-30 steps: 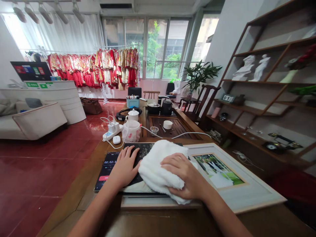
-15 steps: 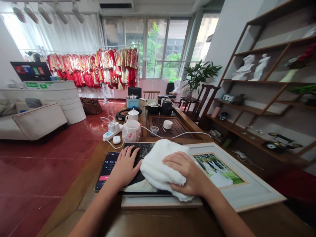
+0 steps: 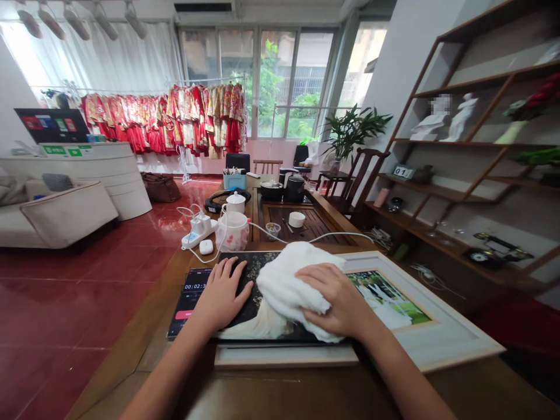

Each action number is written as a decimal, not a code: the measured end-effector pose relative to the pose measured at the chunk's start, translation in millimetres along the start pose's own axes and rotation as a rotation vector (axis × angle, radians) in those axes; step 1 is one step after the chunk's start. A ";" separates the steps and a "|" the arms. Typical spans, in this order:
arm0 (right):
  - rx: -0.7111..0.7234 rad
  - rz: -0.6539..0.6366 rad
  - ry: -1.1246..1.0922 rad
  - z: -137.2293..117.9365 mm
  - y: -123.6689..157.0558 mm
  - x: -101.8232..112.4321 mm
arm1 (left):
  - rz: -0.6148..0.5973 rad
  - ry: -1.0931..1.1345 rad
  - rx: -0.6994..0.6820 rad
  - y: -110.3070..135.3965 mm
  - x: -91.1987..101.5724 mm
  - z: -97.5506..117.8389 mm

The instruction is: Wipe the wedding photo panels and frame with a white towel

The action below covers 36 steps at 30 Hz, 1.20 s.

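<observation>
My right hand [image 3: 335, 300] grips a bunched white towel [image 3: 284, 280], which presses on a dark photo panel [image 3: 254, 315] and covers much of its right side. A pale dress shows in the panel's lower part. Flat on the panel's left side lies my left hand [image 3: 225, 291], its fingers spread and nothing in it. Partly beneath that forearm is a phone [image 3: 188, 303] with a timer on its screen. The panel rests over a pale frame [image 3: 286, 357]. To the right, a larger white picture frame [image 3: 455, 326] holds a wedding photo [image 3: 389, 297].
Beyond the panel stand a plastic-wrapped cup [image 3: 233, 230], a lidded white mug [image 3: 235, 203], a power strip [image 3: 199, 232] and an earbud case [image 3: 206, 247]. A white cable [image 3: 336, 235] crosses the wooden tea tray [image 3: 324, 224], which bears a small white cup [image 3: 297, 219]. Shelves rise at right.
My right hand and the towel have shifted slightly right and up the panel, uncovering more of the pale dress. My left hand keeps its place.
</observation>
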State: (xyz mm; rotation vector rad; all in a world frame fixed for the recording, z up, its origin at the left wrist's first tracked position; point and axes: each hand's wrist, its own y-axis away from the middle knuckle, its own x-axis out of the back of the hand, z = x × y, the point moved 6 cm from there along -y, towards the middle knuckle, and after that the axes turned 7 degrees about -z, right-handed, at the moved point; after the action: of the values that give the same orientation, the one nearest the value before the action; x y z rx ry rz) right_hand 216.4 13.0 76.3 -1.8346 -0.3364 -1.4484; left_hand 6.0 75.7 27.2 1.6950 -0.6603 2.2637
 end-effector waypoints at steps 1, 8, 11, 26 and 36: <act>-0.034 0.022 0.031 3.7 0.6 1.2 | 0.001 -0.002 -0.001 -0.1 0.0 0.3; 0.094 -0.088 -0.099 -17.6 -3.8 -6.9 | -0.023 0.005 -0.004 0.0 0.2 0.5; 0.047 -0.052 -0.068 -10.9 -2.2 -6.1 | -0.015 0.001 0.000 0.0 0.0 -0.1; -0.050 0.043 0.012 2.6 -0.2 -2.2 | 0.005 -0.004 -0.007 -0.3 -0.7 -0.3; 0.133 -0.049 -0.132 -16.5 -1.8 -5.8 | -0.010 -0.010 0.008 -0.1 -0.9 -0.9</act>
State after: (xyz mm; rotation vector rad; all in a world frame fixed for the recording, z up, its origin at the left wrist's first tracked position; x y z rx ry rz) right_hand 201.6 4.1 72.8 -1.8293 -0.5343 -1.3080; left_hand 5.6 76.3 26.2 1.7102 -0.6438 2.2558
